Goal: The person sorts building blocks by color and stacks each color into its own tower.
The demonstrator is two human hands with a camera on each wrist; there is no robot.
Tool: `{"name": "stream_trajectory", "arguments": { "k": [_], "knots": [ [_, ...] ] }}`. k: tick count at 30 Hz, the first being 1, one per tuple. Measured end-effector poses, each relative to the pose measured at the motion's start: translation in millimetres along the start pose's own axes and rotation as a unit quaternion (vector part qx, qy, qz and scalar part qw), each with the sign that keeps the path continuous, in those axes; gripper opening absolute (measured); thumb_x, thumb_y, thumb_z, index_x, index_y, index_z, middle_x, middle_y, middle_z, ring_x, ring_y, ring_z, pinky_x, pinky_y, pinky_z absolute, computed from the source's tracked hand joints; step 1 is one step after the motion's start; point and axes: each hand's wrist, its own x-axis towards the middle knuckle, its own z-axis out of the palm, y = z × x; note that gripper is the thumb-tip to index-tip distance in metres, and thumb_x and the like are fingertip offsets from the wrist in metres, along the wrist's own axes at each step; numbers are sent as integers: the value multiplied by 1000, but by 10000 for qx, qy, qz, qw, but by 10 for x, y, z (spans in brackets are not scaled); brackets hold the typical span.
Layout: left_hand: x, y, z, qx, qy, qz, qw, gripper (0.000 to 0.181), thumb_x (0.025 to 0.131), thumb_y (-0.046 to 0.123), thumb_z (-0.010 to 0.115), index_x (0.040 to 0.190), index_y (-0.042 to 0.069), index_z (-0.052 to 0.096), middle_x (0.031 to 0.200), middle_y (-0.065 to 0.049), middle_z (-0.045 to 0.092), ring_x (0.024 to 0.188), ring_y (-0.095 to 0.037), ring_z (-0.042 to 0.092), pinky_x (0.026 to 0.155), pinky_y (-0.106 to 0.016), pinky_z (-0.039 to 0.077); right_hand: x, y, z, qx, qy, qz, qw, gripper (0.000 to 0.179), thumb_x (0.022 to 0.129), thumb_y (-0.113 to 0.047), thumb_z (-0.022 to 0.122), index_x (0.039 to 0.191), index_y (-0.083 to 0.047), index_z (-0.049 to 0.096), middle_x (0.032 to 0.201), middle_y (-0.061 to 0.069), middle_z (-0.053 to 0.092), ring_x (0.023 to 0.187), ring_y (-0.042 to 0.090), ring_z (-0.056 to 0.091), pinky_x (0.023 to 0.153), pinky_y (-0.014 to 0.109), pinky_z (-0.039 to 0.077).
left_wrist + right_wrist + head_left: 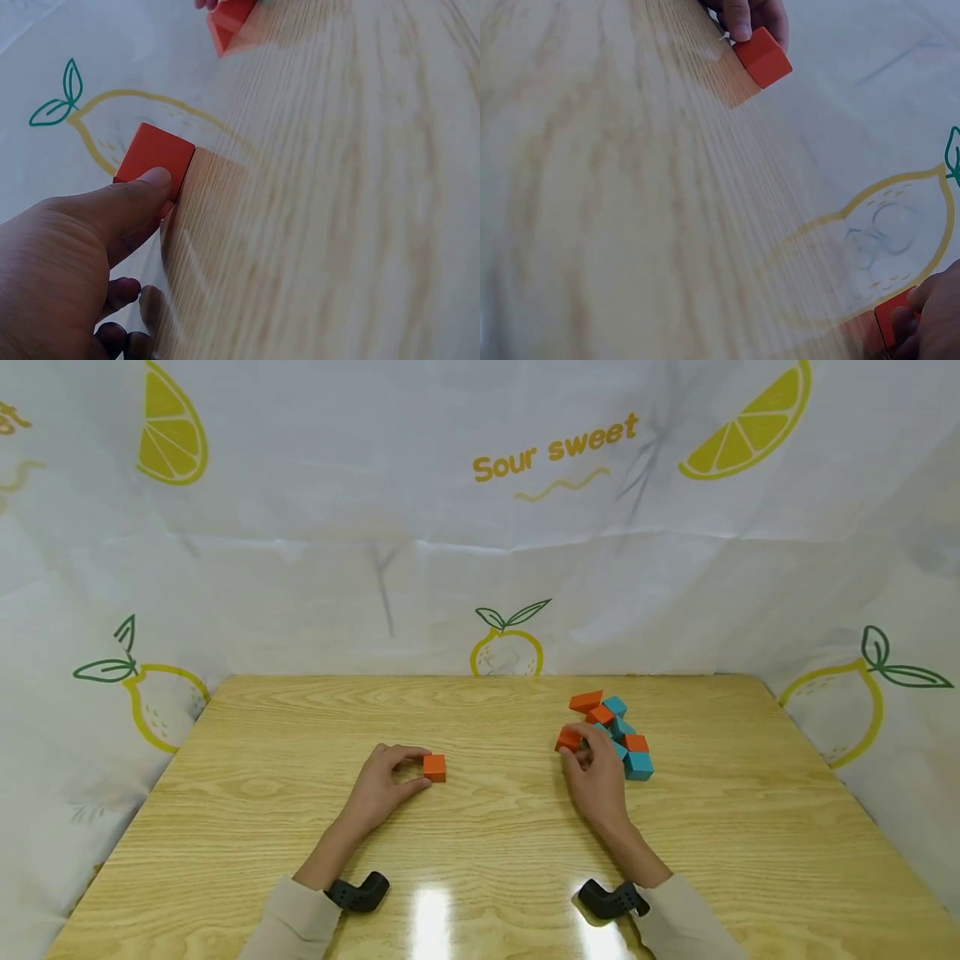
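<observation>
An orange cube rests on the wooden table left of the middle. My left hand pinches it between thumb and fingers, and in the left wrist view the thumb lies flat against one orange face. Farther right, my right hand pinches a second orange block at the left edge of a group of blocks. The right wrist view catches only part of this hand and of its orange block in the lower right corner. Its exact shape is hard to tell there.
Several orange and blue blocks lie close together beside my right hand, among them a blue block nearest me and an orange one at the back. A white lemon-printed cloth hangs behind and around the wooden table.
</observation>
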Motion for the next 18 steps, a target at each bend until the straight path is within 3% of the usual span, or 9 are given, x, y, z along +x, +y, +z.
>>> {"name": "stream_trajectory", "arguments": {
  "k": [5,14,18],
  "knots": [
    [4,-6,-1,29,-12,33,10000,39,79,19,80,116,18,68,106,4,63,81,-15,43,72,-34,41,10,-2,5,-115,-3,145,9998,38,87,1,67,124,-1,60,116,18,56,73,20,55,63,27,46],
    [-9,9,-12,-24,-35,-87,10000,39,79,19,79,117,18,68,105,3,62,81,-17,42,70,-34,39,30,-7,10,-205,-117,288,9993,42,85,-1,71,125,3,59,90,15,62,72,21,58,62,27,48],
    [-4,13,-2,-6,-60,-92,9999,39,80,19,79,117,18,68,105,3,62,81,-17,42,71,-35,39,21,0,6,-138,-164,581,9981,45,85,-3,72,126,4,57,100,18,64,75,24,63,63,26,51]
  ]
}}
